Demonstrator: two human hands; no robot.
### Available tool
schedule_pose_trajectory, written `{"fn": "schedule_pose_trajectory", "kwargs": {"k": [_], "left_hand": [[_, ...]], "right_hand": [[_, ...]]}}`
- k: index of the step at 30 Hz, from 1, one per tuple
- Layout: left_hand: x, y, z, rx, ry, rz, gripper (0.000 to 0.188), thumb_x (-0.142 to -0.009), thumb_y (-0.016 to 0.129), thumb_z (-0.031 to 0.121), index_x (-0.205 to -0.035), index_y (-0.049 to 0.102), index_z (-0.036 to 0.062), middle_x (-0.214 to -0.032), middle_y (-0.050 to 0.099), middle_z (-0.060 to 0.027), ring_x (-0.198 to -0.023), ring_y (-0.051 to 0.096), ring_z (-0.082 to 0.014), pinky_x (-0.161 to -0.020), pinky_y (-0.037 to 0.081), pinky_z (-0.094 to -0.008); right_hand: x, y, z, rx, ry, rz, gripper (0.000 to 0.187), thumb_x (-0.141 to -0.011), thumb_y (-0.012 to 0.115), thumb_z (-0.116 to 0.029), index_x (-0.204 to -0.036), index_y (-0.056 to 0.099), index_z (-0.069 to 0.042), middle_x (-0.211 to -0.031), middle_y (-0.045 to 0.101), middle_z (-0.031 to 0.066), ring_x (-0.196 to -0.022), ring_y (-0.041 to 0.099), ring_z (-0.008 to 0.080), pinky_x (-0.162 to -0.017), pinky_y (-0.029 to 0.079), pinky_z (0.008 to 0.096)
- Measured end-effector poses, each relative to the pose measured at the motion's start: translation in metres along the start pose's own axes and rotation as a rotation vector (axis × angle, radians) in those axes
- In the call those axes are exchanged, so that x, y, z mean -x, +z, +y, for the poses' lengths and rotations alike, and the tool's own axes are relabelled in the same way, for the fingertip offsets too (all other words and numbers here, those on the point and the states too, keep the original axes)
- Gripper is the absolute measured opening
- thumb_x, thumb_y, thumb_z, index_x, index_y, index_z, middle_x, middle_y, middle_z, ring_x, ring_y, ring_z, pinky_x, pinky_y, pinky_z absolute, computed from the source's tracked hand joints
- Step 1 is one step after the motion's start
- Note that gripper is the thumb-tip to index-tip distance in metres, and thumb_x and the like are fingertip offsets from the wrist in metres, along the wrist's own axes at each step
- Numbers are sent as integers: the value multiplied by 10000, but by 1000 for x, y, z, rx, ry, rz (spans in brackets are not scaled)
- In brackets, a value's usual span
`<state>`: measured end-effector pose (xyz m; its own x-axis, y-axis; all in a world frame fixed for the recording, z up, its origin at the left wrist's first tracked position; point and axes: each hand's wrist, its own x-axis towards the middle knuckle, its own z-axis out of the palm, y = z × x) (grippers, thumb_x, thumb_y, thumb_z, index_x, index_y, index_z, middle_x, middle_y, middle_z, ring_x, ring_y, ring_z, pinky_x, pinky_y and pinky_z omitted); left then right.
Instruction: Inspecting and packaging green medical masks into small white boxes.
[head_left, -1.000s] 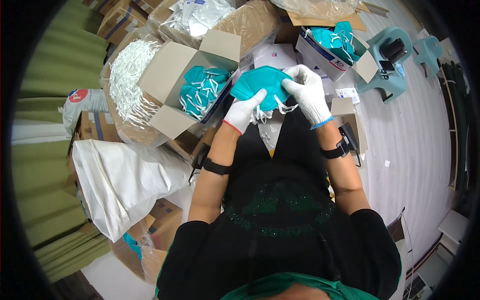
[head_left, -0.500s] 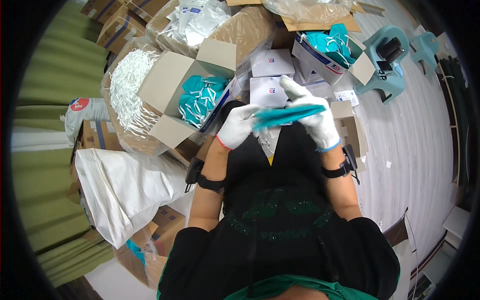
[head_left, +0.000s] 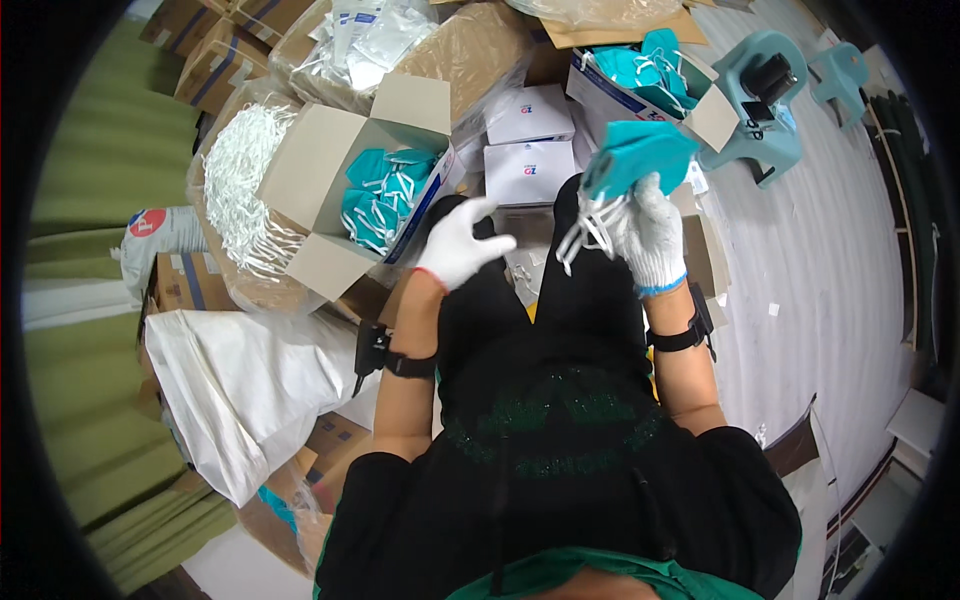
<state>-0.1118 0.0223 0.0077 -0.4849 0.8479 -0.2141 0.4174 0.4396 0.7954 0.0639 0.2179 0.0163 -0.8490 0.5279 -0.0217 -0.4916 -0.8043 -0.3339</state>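
A teal face mask (head_left: 645,155) with white straps dangling from one end is gripped in my gloved right hand (head_left: 650,235), raised in front of the box at the far right. I cannot make out whether more than one mask is in that hand. My left hand (head_left: 458,242), also in a white glove, is empty over my left leg, its thumb and fingers apart. Beside it stands a carton (head_left: 318,150) with raised flaps and teal masks (head_left: 385,200) inside. Another flapped carton (head_left: 622,98) at the far right holds more teal masks (head_left: 650,70).
White cords (head_left: 245,170) fill a lined box at the left. Two white boxes (head_left: 528,172) are stacked ahead of my knees. A white sack (head_left: 250,380) lies beside my left arm. Blue plastic stools (head_left: 775,145) stand at the right. Brown cartons (head_left: 225,65) are piled far left.
The mask, held between both hands earlier, has moved up and right in my right hand. My left hand has let go and drawn back left. The view has shifted slightly.
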Motion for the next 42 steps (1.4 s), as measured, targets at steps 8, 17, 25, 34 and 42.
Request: {"fn": "schedule_pose_trajectory", "kwargs": {"k": [8, 17, 25, 34, 42], "left_hand": [[-26, 44, 69, 818, 84, 428, 275, -860, 675, 104, -1098, 622, -22, -999, 660, -46, -826, 580, -81, -717, 476, -243], [-62, 61, 38, 1107, -61, 799, 209, -896, 631, 164, -1048, 608, 23, -862, 636, -30, -659, 576, -86, -543, 424, -225], [-67, 80, 58, 975, 118, 583, 57, -808, 650, 29, -780, 602, 43, -751, 594, 0, -654, 568, -91, -573, 455, -249], [41, 62, 109, 1018, 110, 218, 313, -765, 655, -28, -1077, 625, -26, -1040, 648, -60, -918, 612, -134, -816, 491, -296], [9, 40, 96, 1843, -196, -387, 398, -950, 498, 462, -1045, 581, 85, -662, 526, 17, -422, 340, -51, -373, 252, -191]], "right_hand": [[-13, 20, 31, 719, 115, 235, 235, -856, 681, -179, -1032, 609, -41, -763, 646, 50, -567, 564, 108, -484, 465, 233], [-25, 20, 17, -339, 823, 114, 304, -947, 554, -339, -900, 585, -41, -581, 445, -35, -390, 351, 74, -349, 332, 257], [-121, -37, 37, -706, 455, 615, 236, -956, 444, -143, -737, 513, -84, -518, 392, -35, -341, 305, 110, -330, 296, 242], [-136, -79, -51, 639, -304, 692, 220, -895, 550, -292, -758, 613, -131, -528, 385, -76, -402, 350, 87, -370, 279, 229], [-35, 20, 34, 284, 331, -289, 635, -819, 710, -403, -1251, 494, 10, -1209, 564, 150, -922, 615, 173, -821, 513, 291]]}}
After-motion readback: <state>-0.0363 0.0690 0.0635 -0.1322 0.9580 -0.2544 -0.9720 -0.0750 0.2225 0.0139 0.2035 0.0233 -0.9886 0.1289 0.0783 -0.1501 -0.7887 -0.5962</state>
